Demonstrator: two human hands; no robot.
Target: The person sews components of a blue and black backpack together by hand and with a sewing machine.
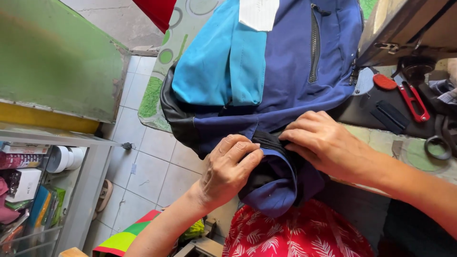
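A big cloth backpack in dark blue and light blue (290,71) lies on the sewing table with the green-circle cover (157,90). Its bottom end hangs over the near edge of the table, above a lap in red cloth with white leaves (304,233).

The left hand (228,169) is at this bottom end. Its fingers are bent and closed, pinching the folded blue cloth beside a black strip (269,140). The right hand (319,143) is just beside it, on the other side of the strip. Its fingers are close together and press down on the black strip and the blue cloth. The two hands almost touch.

A white paper tag (258,13) sits on the far part of the bag. A long black zipper (314,45) runs down the dark blue side.

Near the right edge of the table lie small red thread snips (413,100), close to a black sewing machine (419,43). To the left stands a grey metal shelf with small boxes (33,171).
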